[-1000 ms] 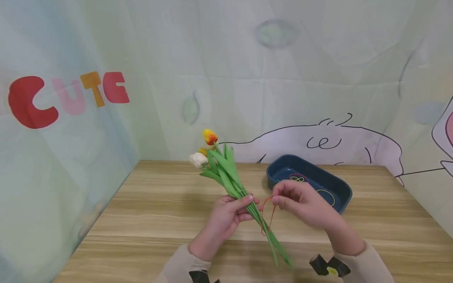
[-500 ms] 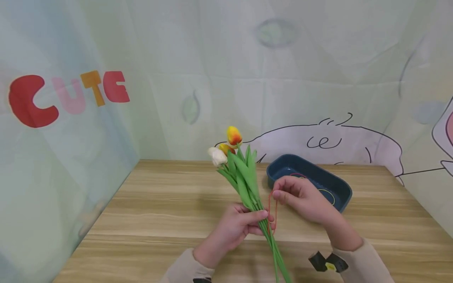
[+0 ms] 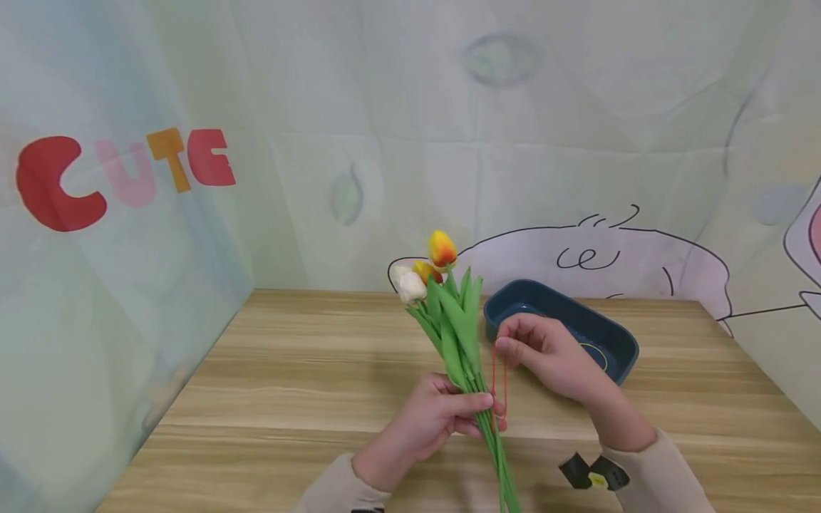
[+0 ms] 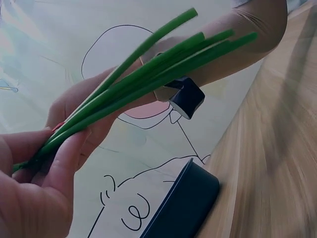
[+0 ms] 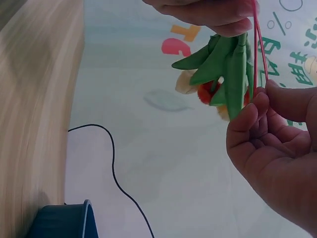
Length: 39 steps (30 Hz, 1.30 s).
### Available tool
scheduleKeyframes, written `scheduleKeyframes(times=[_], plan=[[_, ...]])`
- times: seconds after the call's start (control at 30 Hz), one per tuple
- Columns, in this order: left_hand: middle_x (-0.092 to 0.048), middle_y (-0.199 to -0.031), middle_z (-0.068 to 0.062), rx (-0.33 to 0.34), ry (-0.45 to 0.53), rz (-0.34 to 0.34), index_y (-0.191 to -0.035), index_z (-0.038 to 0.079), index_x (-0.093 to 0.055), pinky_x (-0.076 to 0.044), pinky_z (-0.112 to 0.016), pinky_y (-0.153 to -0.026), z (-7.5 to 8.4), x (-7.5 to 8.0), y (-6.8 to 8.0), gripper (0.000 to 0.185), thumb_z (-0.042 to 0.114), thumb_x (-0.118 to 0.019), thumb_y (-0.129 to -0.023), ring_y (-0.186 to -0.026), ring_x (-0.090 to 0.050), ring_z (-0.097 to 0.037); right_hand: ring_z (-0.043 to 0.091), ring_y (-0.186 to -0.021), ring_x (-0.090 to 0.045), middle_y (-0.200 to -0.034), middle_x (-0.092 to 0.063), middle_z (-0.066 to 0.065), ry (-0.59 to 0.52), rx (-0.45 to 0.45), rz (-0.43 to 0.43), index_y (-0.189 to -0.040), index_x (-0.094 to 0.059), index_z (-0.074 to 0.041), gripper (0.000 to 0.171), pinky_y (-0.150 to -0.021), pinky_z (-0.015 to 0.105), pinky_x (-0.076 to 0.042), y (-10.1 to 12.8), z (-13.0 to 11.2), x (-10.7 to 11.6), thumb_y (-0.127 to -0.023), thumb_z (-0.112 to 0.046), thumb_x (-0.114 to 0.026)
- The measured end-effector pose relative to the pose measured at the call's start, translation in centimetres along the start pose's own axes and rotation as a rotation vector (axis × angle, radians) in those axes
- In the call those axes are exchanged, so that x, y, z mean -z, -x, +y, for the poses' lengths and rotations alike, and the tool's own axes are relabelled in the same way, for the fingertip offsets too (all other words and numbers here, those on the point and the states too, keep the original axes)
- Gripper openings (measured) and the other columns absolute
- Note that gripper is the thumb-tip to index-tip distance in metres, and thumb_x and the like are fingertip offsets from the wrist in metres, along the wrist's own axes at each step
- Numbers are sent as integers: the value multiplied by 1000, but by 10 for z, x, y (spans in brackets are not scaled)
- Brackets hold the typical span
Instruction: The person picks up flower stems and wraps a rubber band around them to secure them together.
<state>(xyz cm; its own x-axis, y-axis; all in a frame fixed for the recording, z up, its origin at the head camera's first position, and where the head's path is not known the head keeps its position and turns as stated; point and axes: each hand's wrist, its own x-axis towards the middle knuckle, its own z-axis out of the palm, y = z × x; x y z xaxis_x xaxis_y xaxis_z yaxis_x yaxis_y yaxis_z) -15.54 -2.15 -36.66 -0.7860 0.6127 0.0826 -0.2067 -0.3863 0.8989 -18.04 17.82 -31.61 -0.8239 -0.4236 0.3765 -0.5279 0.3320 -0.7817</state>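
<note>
My left hand (image 3: pixel 436 417) grips a bunch of artificial tulips (image 3: pixel 458 320) by the green stems, thumb on the near side. One white and two orange-yellow blooms top the bunch, which leans slightly left. To its right, my right hand (image 3: pixel 545 356) pinches the upper end of a red rubber band (image 3: pixel 505 377) between thumb and finger. The band is pulled into a long narrow loop, its lower end at the left fingertips beside the stems. Whether it goes round the stems cannot be made out. In the left wrist view the stem ends (image 4: pixel 198 47) stick out past the left hand.
Behind the right hand stands a dark blue tray (image 3: pixel 564 308) on the wooden table (image 3: pixel 308 356). A yellow rubber band (image 3: pixel 594 348) lies in it; the right hand hides part of the inside. A printed cloth backdrop (image 3: pixel 308 214) hangs behind the table.
The left hand has brought the tulips to the right and slightly nearer, turning them more upright. The right hand has risen a little, and the band has stretched from a loose loop to a taut one.
</note>
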Motion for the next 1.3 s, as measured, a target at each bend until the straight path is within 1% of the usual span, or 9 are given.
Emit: scheduleKeyframes(times=[0.17,0.3,0.4,0.57,0.8,0.97,1.1,1.17,1.3], plan=[[-72,-77,-1,29,-30,6,-98,-21,-58,-62,-30,-68,3,2,1,23,-1,-62,-88,-73,-71,-15,13,-66,-52,-73,-54,3,24,-9,-9,-91,-59,0,7,-55,22,-45,-1,-3,5,-95,-5,-59],[-71,-75,-2,47,-27,-36,-92,-9,-65,-62,-29,-68,10,7,2,10,-1,-62,-88,-72,-71,-15,13,-66,-52,-75,-54,-1,0,51,-60,-93,-58,0,5,-56,24,-47,2,-4,15,-94,-4,-60],[-71,-76,-1,47,-6,-96,-85,8,-69,-61,-26,-67,18,16,4,16,-2,-58,-89,-72,-70,-14,12,-66,-50,-78,-54,-1,-31,171,-93,-93,-57,-2,6,-53,25,-46,7,-3,25,-92,3,-59],[-70,-79,5,20,10,-192,-86,16,-71,-59,-20,-68,30,36,7,24,1,-53,-89,-75,-67,-7,9,-71,-51,-84,-58,1,37,417,-107,-99,-63,-8,24,-54,23,-46,14,-1,35,-86,12,-63],[-70,-85,5,-100,63,-177,-90,16,-71,-58,-19,-72,47,48,12,9,11,-63,-91,-80,-67,-5,9,-79,-57,-88,-64,2,239,689,31,-96,-68,-9,10,-68,18,-48,18,17,25,-95,-16,-62],[-70,-89,1,-195,258,-73,-91,10,-67,-58,-20,-80,56,45,13,11,5,-59,-95,-84,-68,-7,8,-79,-60,-88,-66,-1,271,570,145,-92,-69,-9,3,-69,13,-50,25,36,-9,-90,-7,-67],[-68,-88,-1,-216,364,120,-91,9,-61,-58,-20,-81,53,40,8,15,1,-51,-98,-83,-68,-9,11,-77,-63,-88,-68,1,227,447,176,-92,-71,-8,22,-69,15,-54,31,41,-51,-78,9,-73],[-66,-87,-1,-223,366,231,-91,9,-58,-58,-19,-80,49,38,3,17,-1,-46,-99,-82,-68,-9,12,-79,-64,-88,-68,1,204,387,181,-92,-72,-9,22,-71,16,-55,35,39,-73,-78,8,-73],[-65,-84,-2,-236,302,431,-87,9,-60,-58,-19,-78,39,37,-7,22,-3,-45,-99,-79,-68,-9,9,-80,-63,-88,-68,0,152,381,159,-93,-72,-8,17,-72,15,-54,40,30,-111,-82,4,-71]])
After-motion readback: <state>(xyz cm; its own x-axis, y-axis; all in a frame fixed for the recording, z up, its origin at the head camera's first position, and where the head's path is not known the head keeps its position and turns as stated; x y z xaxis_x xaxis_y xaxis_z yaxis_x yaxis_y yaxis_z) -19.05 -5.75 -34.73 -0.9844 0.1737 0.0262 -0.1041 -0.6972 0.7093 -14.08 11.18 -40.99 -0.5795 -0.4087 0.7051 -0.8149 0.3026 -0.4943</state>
